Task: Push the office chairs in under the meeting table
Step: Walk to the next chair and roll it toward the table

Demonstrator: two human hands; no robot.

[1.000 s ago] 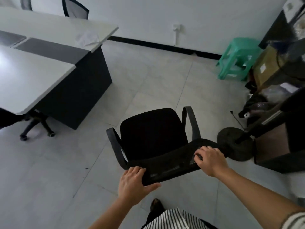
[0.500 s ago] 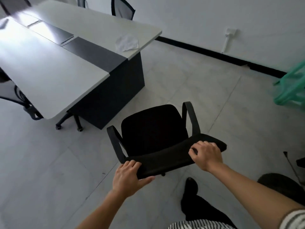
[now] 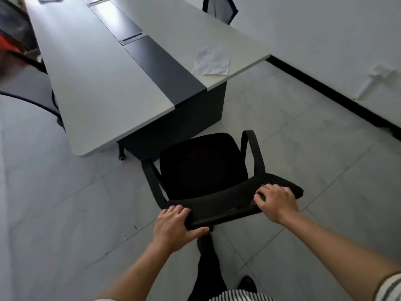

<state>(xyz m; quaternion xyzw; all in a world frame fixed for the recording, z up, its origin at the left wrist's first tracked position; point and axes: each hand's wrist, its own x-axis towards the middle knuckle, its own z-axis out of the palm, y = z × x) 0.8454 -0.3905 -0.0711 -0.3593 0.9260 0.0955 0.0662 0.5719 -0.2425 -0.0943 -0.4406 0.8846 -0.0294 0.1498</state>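
Note:
A black office chair (image 3: 201,166) with two armrests stands on the floor just off the near end of the long white meeting table (image 3: 104,88), its seat facing the table's dark end panel (image 3: 195,120). My left hand (image 3: 173,227) grips the left end of the chair's backrest top. My right hand (image 3: 276,202) grips its right end. The chair's base is hidden under the seat.
A crumpled white paper (image 3: 211,61) lies on the table's near corner. Another chair (image 3: 219,7) stands at the table's far side, and chairs (image 3: 19,40) sit along its left side. A caster (image 3: 121,156) shows under the table. A wall with black skirting (image 3: 325,90) runs on the right.
My view has swung left and the chair has rolled toward the table's end. The green stool and the clutter on the right have left the view. Both hands keep their grip.

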